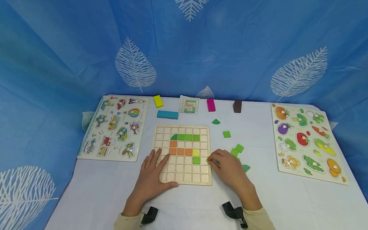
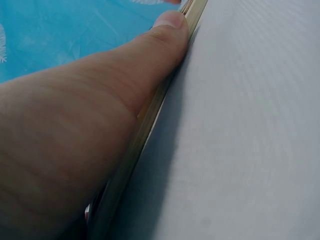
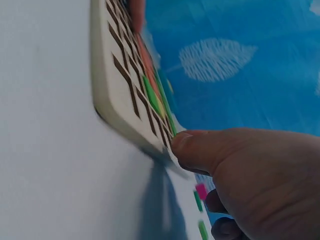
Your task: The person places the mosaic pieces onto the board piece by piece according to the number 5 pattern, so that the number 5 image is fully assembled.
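Blue cloth backdrop (image 1: 207, 52) w/ white leaf prints hangs behind & wraps both sides of the tabletop (image 1: 308, 209). Tabletop covered in plain white cloth, slightly creased. Light is even, soft, no hard shadows. No windows or floor in view.

Left hand (image 1: 152, 175) flat, fingers spread; right hand (image 1: 228, 169) curled, fingertips down.

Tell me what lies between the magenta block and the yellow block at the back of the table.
In the head view, a small pattern card lies between the magenta block and yellow block.
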`<act>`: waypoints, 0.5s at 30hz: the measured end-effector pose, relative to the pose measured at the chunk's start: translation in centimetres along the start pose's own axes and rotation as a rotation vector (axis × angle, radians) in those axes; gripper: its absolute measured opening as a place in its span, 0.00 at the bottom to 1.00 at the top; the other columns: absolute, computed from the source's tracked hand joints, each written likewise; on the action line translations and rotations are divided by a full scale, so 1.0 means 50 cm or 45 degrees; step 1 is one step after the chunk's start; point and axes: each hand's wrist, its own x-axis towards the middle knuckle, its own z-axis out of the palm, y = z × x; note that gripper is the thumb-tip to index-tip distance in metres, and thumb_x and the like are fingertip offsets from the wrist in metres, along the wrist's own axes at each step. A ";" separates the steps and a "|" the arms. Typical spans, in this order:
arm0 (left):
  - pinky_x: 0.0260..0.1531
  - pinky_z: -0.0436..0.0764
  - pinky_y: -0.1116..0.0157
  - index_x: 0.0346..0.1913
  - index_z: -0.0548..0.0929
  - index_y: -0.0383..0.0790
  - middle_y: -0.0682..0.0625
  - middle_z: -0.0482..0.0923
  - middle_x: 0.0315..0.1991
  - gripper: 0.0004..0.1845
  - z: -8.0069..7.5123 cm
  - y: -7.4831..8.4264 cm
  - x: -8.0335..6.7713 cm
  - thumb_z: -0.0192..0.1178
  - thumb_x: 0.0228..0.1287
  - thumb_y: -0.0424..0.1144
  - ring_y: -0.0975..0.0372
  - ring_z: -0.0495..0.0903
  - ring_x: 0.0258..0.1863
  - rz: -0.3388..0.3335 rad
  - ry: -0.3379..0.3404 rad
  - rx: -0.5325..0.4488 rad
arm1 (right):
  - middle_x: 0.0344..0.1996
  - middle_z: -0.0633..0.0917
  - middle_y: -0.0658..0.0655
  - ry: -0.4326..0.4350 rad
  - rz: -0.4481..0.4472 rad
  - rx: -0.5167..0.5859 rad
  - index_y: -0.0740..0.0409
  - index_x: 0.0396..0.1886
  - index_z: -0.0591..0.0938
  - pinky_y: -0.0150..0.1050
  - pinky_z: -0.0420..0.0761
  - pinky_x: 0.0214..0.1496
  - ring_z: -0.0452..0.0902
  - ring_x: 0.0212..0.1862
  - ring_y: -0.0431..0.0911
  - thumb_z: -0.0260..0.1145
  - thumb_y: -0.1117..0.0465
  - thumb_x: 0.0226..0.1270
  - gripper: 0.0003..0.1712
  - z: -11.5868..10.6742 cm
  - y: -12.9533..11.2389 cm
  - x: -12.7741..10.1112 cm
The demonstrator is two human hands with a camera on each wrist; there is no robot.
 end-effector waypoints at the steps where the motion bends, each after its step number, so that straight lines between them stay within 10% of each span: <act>1: 0.78 0.49 0.38 0.79 0.65 0.49 0.42 0.49 0.83 0.58 0.000 0.000 0.000 0.74 0.45 0.70 0.45 0.42 0.83 -0.001 -0.002 0.000 | 0.41 0.88 0.46 0.005 0.024 0.002 0.49 0.38 0.90 0.42 0.85 0.43 0.84 0.44 0.45 0.74 0.58 0.66 0.03 -0.005 0.009 -0.003; 15: 0.78 0.49 0.38 0.78 0.65 0.49 0.42 0.49 0.83 0.59 0.002 -0.004 0.000 0.73 0.44 0.71 0.45 0.43 0.83 -0.004 0.007 0.000 | 0.52 0.86 0.59 -0.168 0.377 0.104 0.53 0.47 0.88 0.62 0.76 0.64 0.79 0.61 0.61 0.75 0.55 0.63 0.14 -0.085 0.126 -0.052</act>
